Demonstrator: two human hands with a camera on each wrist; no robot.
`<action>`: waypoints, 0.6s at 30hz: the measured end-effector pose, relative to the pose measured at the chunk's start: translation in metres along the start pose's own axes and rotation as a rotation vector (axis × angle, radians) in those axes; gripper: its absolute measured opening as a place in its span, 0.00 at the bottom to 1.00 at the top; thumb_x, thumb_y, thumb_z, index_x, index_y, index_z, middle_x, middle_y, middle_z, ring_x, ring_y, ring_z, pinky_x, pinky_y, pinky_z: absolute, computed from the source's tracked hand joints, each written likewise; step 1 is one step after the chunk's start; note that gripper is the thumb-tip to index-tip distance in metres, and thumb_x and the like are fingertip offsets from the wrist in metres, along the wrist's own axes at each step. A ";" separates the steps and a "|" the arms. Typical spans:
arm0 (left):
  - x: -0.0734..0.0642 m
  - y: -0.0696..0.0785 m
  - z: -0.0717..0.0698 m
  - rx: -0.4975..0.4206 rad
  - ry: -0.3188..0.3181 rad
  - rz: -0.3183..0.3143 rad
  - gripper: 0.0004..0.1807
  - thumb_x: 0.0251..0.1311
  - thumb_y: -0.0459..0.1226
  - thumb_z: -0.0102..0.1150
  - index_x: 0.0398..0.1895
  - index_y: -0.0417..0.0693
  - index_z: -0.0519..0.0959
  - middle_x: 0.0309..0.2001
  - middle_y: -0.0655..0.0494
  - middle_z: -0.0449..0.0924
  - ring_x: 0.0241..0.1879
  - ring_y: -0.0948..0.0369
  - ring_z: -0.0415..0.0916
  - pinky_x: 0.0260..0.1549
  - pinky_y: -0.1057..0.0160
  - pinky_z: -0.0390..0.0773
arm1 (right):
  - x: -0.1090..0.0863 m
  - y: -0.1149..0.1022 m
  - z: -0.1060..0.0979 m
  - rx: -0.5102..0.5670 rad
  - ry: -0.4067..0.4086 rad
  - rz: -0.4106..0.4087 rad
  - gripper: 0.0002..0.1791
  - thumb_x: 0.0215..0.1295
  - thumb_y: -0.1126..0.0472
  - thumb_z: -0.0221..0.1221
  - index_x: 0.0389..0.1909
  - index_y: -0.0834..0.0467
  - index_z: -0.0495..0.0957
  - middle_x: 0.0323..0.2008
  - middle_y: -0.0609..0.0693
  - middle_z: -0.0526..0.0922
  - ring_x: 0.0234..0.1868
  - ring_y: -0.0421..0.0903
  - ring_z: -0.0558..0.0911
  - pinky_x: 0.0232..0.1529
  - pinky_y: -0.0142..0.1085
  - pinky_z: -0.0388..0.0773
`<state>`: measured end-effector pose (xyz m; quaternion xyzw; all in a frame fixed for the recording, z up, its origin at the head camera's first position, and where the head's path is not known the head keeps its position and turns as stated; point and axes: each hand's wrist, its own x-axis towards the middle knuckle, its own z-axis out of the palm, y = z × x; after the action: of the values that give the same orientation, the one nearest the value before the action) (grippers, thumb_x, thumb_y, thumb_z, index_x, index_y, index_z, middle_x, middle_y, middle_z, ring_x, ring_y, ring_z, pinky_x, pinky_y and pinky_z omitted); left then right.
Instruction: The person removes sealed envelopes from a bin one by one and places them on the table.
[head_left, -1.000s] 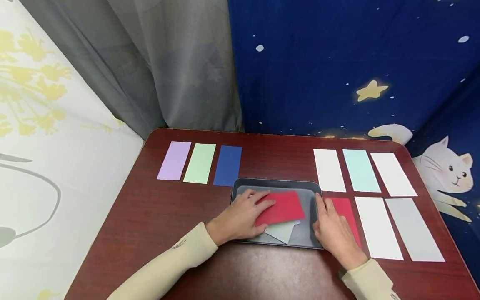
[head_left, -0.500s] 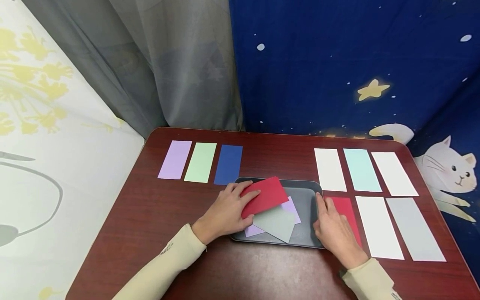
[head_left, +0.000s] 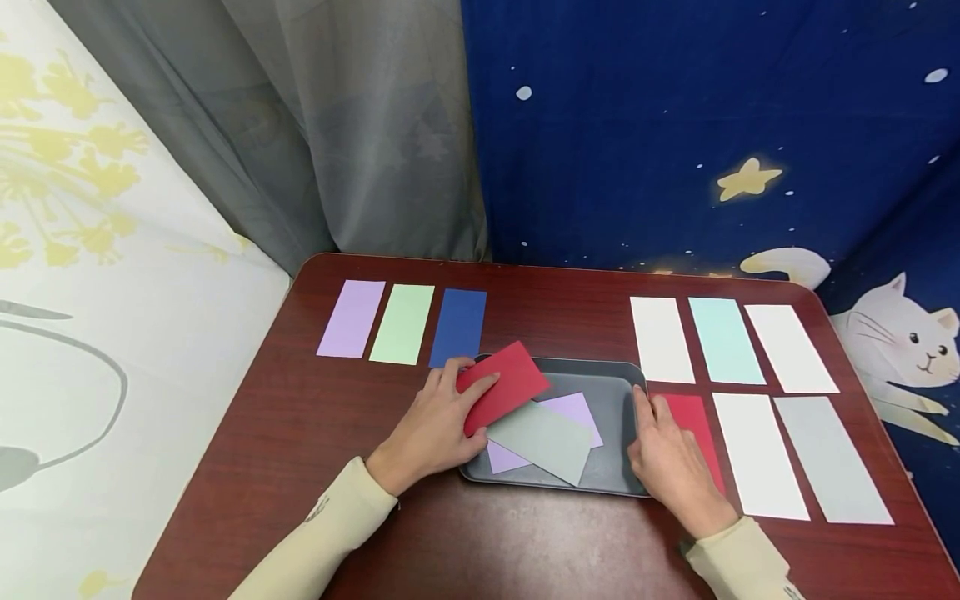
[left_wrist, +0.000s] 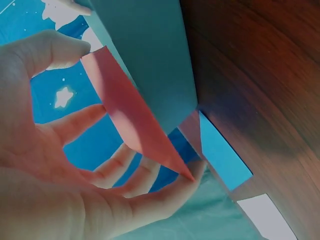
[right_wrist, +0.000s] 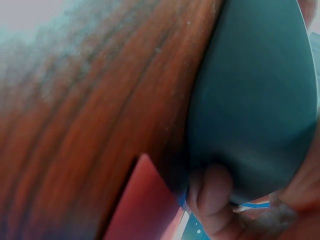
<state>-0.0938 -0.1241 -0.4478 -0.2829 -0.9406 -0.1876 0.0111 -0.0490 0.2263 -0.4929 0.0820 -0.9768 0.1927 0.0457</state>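
My left hand (head_left: 431, 425) holds a red card (head_left: 504, 385) tilted over the left end of a dark grey tray (head_left: 618, 433). In the left wrist view the thumb is at one edge of the red card (left_wrist: 125, 110) and the fingertips at the opposite edge. Inside the tray a pale grey-green card (head_left: 543, 442) lies crosswise on a lilac card (head_left: 573, 408). My right hand (head_left: 675, 467) grips the tray's right rim, the index finger along the edge. Its curled fingers (right_wrist: 215, 192) press against the outside of the tray wall in the right wrist view.
Left of the tray lie lilac (head_left: 351, 318), light green (head_left: 402, 325) and dark blue (head_left: 458, 327) cards in a row. To the right, several white, mint (head_left: 727, 340), grey (head_left: 834, 458) and red (head_left: 693, 429) cards form two rows on the brown table (head_left: 300, 467). Curtains hang behind.
My left hand has drawn the red card leftward and tilted it, uncovering more of the grey-green and lilac cards in the tray. The right hand stays at the rim.
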 end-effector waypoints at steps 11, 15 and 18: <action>-0.015 -0.004 -0.001 -0.063 0.018 -0.179 0.53 0.48 0.41 0.82 0.82 0.47 0.72 0.70 0.37 0.64 0.54 0.42 0.76 0.39 0.49 0.90 | -0.001 0.000 -0.001 -0.003 0.018 -0.009 0.42 0.58 0.77 0.65 0.77 0.75 0.67 0.50 0.68 0.76 0.15 0.45 0.64 0.18 0.41 0.68; -0.020 -0.005 0.000 -0.090 0.024 -0.242 0.54 0.47 0.41 0.82 0.82 0.46 0.71 0.67 0.37 0.65 0.51 0.43 0.79 0.38 0.47 0.90 | -0.001 0.000 0.000 -0.005 0.008 -0.002 0.41 0.59 0.77 0.65 0.77 0.75 0.67 0.50 0.69 0.76 0.15 0.46 0.65 0.18 0.41 0.68; -0.024 -0.006 0.001 -0.105 0.023 -0.298 0.54 0.49 0.43 0.81 0.83 0.46 0.70 0.66 0.37 0.65 0.48 0.44 0.80 0.39 0.47 0.90 | -0.001 0.000 0.000 -0.003 -0.002 0.002 0.42 0.59 0.77 0.65 0.77 0.76 0.66 0.51 0.70 0.76 0.15 0.45 0.65 0.18 0.41 0.68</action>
<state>-0.0771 -0.1410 -0.4541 -0.1385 -0.9608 -0.2392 -0.0209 -0.0476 0.2266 -0.4927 0.0811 -0.9771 0.1914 0.0446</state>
